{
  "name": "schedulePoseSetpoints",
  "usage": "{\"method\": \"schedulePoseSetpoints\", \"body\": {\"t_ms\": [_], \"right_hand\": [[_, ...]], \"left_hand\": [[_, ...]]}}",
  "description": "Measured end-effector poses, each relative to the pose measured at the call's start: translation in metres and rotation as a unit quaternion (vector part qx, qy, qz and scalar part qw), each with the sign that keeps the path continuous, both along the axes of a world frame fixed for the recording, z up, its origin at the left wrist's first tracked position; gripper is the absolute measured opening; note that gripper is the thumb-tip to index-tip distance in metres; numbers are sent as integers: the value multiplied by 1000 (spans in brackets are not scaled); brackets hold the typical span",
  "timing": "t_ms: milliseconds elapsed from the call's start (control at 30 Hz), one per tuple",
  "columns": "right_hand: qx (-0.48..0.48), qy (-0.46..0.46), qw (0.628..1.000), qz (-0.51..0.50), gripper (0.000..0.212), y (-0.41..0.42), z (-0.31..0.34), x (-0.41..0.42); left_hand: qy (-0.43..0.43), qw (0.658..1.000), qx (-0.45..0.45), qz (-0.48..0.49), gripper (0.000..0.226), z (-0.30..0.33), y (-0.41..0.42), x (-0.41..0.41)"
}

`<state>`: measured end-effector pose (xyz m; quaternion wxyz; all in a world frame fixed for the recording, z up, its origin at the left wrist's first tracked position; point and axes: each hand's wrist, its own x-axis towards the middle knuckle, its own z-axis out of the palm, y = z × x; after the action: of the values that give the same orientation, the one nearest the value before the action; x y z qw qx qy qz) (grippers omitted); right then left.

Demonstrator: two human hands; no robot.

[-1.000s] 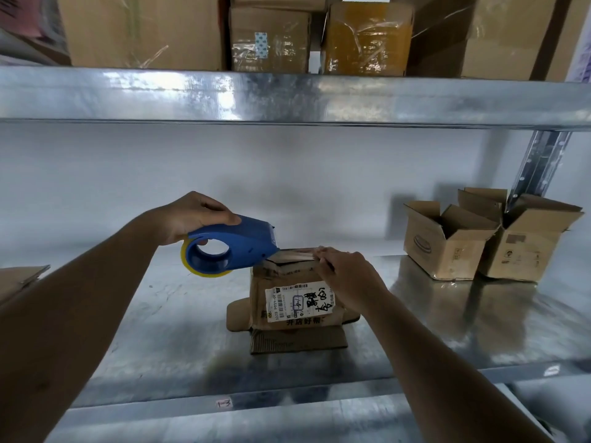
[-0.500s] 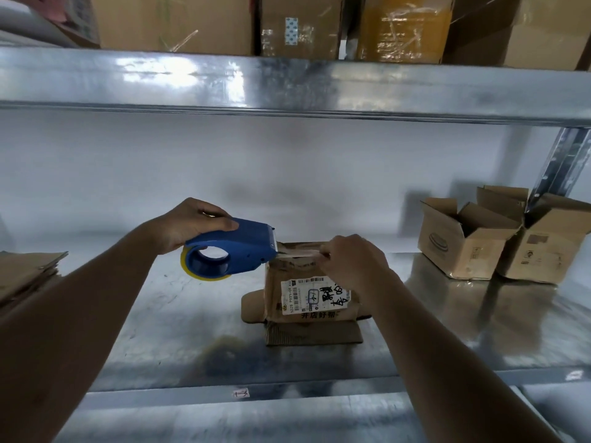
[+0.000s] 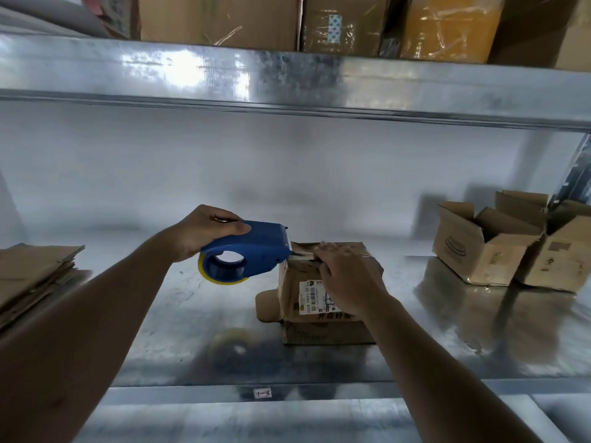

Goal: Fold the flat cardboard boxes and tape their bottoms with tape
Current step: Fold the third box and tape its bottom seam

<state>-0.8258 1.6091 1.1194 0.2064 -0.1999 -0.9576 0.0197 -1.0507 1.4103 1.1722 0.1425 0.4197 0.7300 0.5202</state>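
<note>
Blue tape dispenser (image 3: 246,254) sits gripped in the left hand (image 3: 204,231), its front edge against the top left edge of a small cardboard box (image 3: 319,282) standing mid-shelf (image 3: 160,314). The right hand (image 3: 347,276) presses flat, fingers fairly straight, on the box top. Flat cardboard (image 3: 35,276) is stacked far left; two open boxes (image 3: 511,247) stand right

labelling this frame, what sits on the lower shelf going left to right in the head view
stack of flat cardboard → left hand → blue tape dispenser → box being taped with the right hand on its top → two open boxes
</note>
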Motion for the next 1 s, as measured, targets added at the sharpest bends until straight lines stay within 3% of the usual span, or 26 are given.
{"method": "schedulePoseSetpoints", "body": {"t_ms": [133,200,267,367,400,533,633,800,1000], "right_hand": [[1,-6,1000,-4,45,-3,3,0],[-1,-4,1000,-2,45,-2,2,1],[2,-3,1000,-9,43,-4,3,0],[-22,13,999,-27,40,-8,6,-6],[-39,18,999,-33,41,-12,9,-9],[-66,7,996,-61,50,-23,22,-21],[-79,31,990,-109,44,-27,22,-34],[-82,64,983,-150,32,-37,21,-47],[-85,27,982,-168,49,-42,15,-62]], "left_hand": [[14,1000,7,-17,78,-2,-14,-18],[6,1000,10,-13,84,-4,-20,-27],[2,1000,14,0,71,-11,-22,-31],[-12,999,22,22,24,-24,-17,-28],[-20,999,22,29,18,-28,-16,-28],[-49,998,40,19,31,-40,-18,-26],[-48,997,49,19,12,-45,-16,-24],[-34,998,48,16,10,-55,-15,-22],[-36,998,60,7,10,-59,-16,-21]]}}
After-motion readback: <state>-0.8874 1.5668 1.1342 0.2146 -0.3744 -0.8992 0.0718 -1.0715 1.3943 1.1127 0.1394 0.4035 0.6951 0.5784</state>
